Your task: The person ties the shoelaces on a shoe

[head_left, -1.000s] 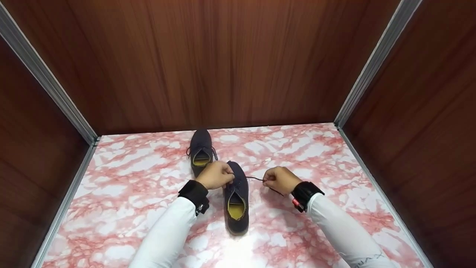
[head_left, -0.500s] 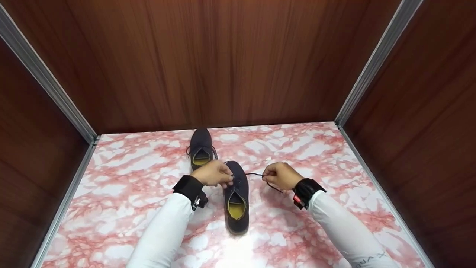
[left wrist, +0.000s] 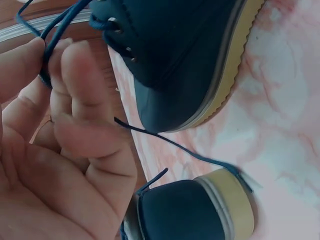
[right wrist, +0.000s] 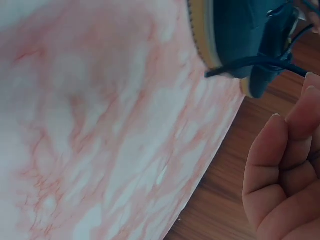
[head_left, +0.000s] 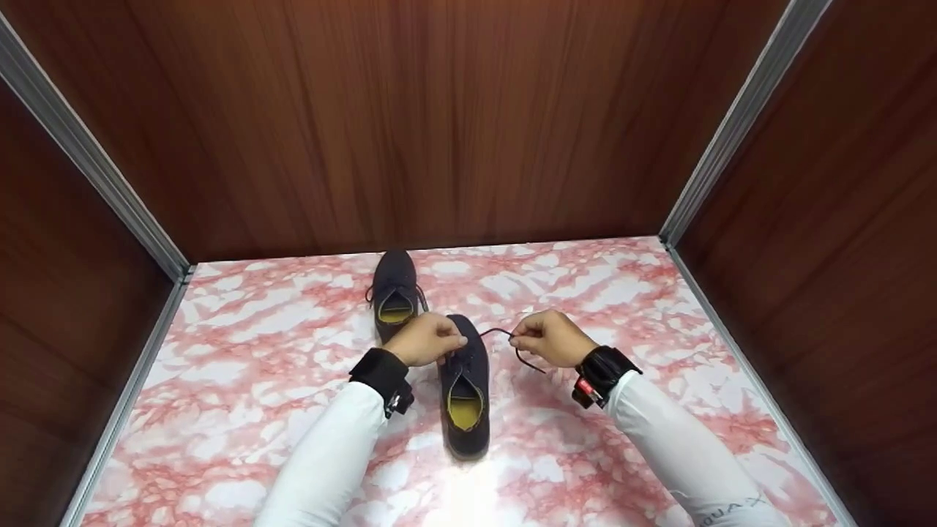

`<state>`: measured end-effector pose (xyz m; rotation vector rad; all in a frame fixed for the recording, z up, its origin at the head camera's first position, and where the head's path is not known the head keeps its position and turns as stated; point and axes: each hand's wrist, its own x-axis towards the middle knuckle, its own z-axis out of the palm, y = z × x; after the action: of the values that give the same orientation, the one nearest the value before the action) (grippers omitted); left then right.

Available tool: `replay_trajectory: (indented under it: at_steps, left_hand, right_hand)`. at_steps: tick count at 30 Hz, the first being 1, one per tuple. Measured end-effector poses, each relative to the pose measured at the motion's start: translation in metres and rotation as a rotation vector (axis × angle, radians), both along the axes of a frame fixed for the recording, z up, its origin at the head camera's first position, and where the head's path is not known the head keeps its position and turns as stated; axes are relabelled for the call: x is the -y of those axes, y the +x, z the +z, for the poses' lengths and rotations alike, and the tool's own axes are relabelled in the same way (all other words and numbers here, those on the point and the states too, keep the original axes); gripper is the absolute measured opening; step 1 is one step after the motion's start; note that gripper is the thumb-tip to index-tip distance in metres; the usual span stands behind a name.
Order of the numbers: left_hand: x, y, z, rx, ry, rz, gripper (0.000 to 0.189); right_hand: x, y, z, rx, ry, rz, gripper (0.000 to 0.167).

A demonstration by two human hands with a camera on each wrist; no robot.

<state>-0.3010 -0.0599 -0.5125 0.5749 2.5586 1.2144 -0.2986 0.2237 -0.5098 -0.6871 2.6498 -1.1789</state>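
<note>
A dark navy lace-up shoe (head_left: 476, 366) with a yellow insole lies in the middle of the table, toe pointing away. My left hand (head_left: 424, 341) is over its laced part, and in the left wrist view thumb and fingers pinch a looped blue shoelace (left wrist: 64, 21). To the right of the shoe, my right hand (head_left: 554, 339) pinches another stretch of shoelace (head_left: 498, 331) between thumb and fingertips. This lace bows up from the shoe, and its free end (head_left: 528, 363) hangs below the fingers. The right wrist view shows that dark end (right wrist: 250, 62) in front of the shoe.
A matching shoe (head_left: 394, 274) stands farther back to the left, its laces out at both sides. A loose lace end (left wrist: 182, 148) crosses the red-and-white marbled tabletop (head_left: 607, 454) in the left wrist view. Brown wood-look panels (head_left: 468, 124) enclose the back and sides.
My right hand has risen slightly and come a little toward the shoe, so the lace now bows upward instead of running nearly straight. My left hand has shifted slightly over the shoe's lacing.
</note>
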Motion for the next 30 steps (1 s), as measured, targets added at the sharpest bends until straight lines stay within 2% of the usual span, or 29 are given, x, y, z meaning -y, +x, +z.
replay_trajectory:
  at_steps: [6,10,17,23,27,30]
  left_hand:
    - [-0.003,0.002,-0.003,-0.017,0.01,0.029,0.028]
    - [-0.004,0.003,-0.004,-0.021,0.019,0.045,0.028]
    - [-0.005,0.003,-0.008,0.001,0.062,0.04,0.022]
    - [-0.003,0.001,-0.012,-0.013,0.054,0.036,0.024]
    - [-0.003,0.001,-0.013,-0.009,0.058,0.047,0.023]
    - [-0.003,0.001,-0.013,0.0,0.061,0.053,0.023]
  right_hand:
    - [0.009,0.0,0.006,0.033,-0.094,-0.023,0.012]
    - [0.015,0.0,0.006,0.093,-0.188,-0.065,0.015]
    - [0.027,0.003,0.004,0.292,-0.412,-0.128,0.022]
    - [0.036,0.008,0.002,0.485,-0.649,-0.116,0.011]
    - [0.041,0.011,0.001,0.524,-0.694,-0.109,0.013]
    - [0.044,0.012,0.001,0.485,-0.652,-0.123,0.02]
